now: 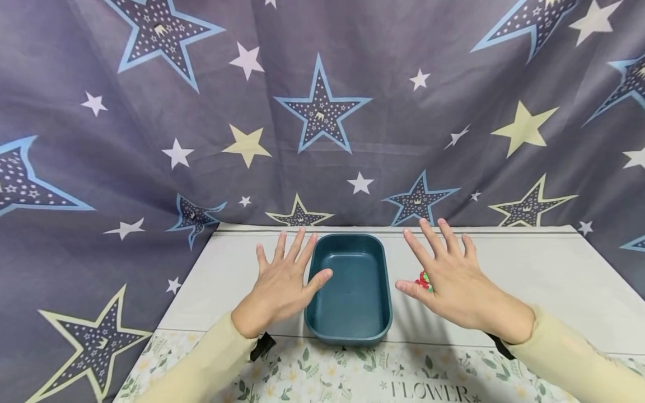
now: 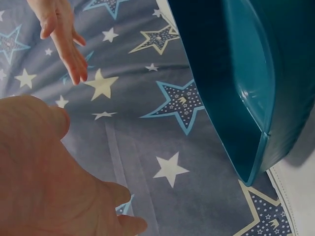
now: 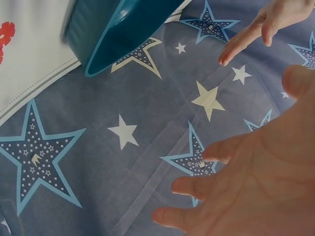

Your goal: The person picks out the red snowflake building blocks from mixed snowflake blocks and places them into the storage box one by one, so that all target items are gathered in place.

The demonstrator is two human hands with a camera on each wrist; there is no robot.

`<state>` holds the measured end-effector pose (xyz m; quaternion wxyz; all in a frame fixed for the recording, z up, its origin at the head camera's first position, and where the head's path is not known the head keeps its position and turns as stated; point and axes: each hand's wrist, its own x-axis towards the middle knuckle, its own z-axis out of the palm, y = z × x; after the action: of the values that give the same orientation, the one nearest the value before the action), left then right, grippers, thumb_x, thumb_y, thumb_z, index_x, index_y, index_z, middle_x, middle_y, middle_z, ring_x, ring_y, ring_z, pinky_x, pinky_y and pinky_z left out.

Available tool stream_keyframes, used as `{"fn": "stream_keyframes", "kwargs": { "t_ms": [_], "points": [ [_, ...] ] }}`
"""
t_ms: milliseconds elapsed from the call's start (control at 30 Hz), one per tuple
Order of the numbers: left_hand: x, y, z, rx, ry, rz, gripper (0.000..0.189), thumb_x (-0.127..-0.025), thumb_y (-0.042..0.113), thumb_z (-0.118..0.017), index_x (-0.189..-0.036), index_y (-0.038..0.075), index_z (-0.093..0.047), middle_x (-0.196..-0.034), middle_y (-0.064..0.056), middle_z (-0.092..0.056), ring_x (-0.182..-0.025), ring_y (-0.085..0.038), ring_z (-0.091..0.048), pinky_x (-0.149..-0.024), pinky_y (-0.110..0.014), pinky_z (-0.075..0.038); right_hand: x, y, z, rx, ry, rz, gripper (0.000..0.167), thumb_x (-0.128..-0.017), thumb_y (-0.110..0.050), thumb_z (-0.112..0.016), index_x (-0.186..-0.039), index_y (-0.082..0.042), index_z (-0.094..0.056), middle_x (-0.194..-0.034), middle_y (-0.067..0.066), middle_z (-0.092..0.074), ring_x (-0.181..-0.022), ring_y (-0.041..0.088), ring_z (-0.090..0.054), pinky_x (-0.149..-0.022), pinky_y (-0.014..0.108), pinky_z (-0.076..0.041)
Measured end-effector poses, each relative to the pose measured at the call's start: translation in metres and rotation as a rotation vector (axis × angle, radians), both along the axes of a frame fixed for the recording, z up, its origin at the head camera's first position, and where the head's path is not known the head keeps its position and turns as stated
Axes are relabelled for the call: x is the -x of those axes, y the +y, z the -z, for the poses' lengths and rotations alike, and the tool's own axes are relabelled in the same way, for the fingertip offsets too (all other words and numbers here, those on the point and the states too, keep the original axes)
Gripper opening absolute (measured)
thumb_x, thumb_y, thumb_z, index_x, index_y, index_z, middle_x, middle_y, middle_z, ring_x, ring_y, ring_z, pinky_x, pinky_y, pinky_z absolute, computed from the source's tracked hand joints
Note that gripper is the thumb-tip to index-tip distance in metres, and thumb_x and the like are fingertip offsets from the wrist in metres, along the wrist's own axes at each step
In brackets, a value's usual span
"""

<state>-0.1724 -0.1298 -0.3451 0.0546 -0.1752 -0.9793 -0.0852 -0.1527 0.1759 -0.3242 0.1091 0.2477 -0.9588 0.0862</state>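
A dark teal rectangular tub [image 1: 349,330] with rounded corners stands on the table, and its inside shows nothing in the head view. My left hand [image 1: 282,282] is held with fingers spread at the tub's left side, its thumb overlapping the rim in the picture. On the other side, my right hand [image 1: 461,282] is spread too and holds nothing. Partly hidden behind the right thumb and palm lies a small red and green item [image 1: 422,281]. Red bumpy pieces [image 3: 6,37] of it show at the edge of the right wrist view; its kind I cannot tell.
A white tablecloth [image 1: 529,280] with a floral front band and the word FLOWER covers the table. Behind and to the sides hangs a grey curtain [image 1: 322,184] printed with stars. Dark straps [image 1: 263,346] sit at both wrists by the pale sleeves.
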Motion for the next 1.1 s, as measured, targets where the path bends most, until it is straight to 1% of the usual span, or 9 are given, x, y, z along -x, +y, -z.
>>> {"fn": "stream_keyframes", "kwargs": {
  "t_ms": [167, 267, 367, 600, 867, 1000, 1100],
  "points": [
    [0.003, 0.001, 0.001, -0.004, -0.015, -0.005, 0.081, -0.09, 0.073, -0.017, -0.153, 0.023, -0.013, -0.156, -0.001, 0.0, -0.14, -0.031, 0.01, -0.098, -0.068, 0.009, 0.004, 0.001, 0.0, -0.002, -0.018, 0.009, 0.084, -0.091, -0.064, -0.042, -0.153, -0.014, -0.014, -0.155, 0.019, -0.006, -0.139, 0.043, 0.003, -0.095, 0.071, -0.004],
    [0.004, 0.002, 0.002, 0.005, -0.018, -0.01, 0.078, -0.091, 0.072, -0.019, -0.152, 0.024, -0.011, -0.156, -0.001, 0.001, -0.14, -0.031, 0.01, -0.098, -0.068, 0.008, 0.006, 0.001, 0.001, 0.002, -0.031, 0.012, 0.084, -0.091, -0.064, -0.042, -0.153, -0.014, -0.015, -0.155, 0.019, -0.007, -0.139, 0.044, 0.001, -0.095, 0.071, -0.004],
    [0.004, 0.002, 0.002, 0.002, -0.017, -0.009, 0.078, -0.092, 0.07, -0.021, -0.152, 0.023, -0.013, -0.156, -0.001, 0.001, -0.14, -0.031, 0.01, -0.098, -0.069, 0.008, 0.007, 0.002, 0.003, 0.007, -0.043, 0.015, 0.084, -0.091, -0.064, -0.041, -0.153, -0.014, -0.014, -0.155, 0.019, -0.006, -0.139, 0.044, 0.001, -0.095, 0.071, -0.004],
    [0.005, 0.001, 0.003, 0.007, -0.006, -0.004, 0.079, -0.091, 0.072, -0.018, -0.152, 0.023, -0.013, -0.156, -0.002, 0.0, -0.14, -0.031, 0.008, -0.098, -0.069, 0.006, 0.009, 0.005, 0.004, 0.002, -0.054, 0.018, 0.084, -0.092, -0.063, -0.041, -0.153, -0.014, -0.013, -0.156, 0.018, -0.005, -0.139, 0.043, 0.002, -0.095, 0.071, -0.004],
    [0.005, 0.0, 0.004, 0.006, -0.008, -0.004, 0.08, -0.09, 0.072, -0.017, -0.152, 0.022, -0.014, -0.157, -0.004, -0.003, -0.14, -0.032, 0.007, -0.098, -0.069, 0.007, 0.009, 0.006, 0.006, -0.007, -0.066, 0.022, 0.083, -0.092, -0.063, -0.04, -0.153, -0.014, -0.013, -0.156, 0.018, -0.005, -0.14, 0.04, 0.005, -0.095, 0.071, -0.004],
    [0.005, -0.001, 0.005, 0.007, -0.009, -0.002, 0.082, -0.089, 0.073, -0.015, -0.152, 0.022, -0.014, -0.157, -0.005, -0.003, -0.14, -0.033, 0.007, -0.098, -0.069, 0.007, 0.01, 0.007, 0.008, -0.009, -0.068, 0.025, 0.083, -0.092, -0.063, -0.04, -0.153, -0.013, -0.013, -0.155, 0.019, -0.007, -0.139, 0.042, 0.004, -0.095, 0.071, -0.004],
    [0.007, -0.002, 0.006, -0.003, -0.004, -0.002, 0.082, -0.09, 0.073, -0.016, -0.153, 0.021, -0.015, -0.157, -0.004, -0.002, -0.14, -0.033, 0.008, -0.098, -0.068, 0.008, 0.011, 0.009, 0.009, 0.001, -0.072, 0.027, 0.083, -0.092, -0.062, -0.041, -0.153, -0.013, -0.014, -0.155, 0.019, -0.008, -0.139, 0.044, 0.001, -0.095, 0.071, -0.004]
  ]
}}
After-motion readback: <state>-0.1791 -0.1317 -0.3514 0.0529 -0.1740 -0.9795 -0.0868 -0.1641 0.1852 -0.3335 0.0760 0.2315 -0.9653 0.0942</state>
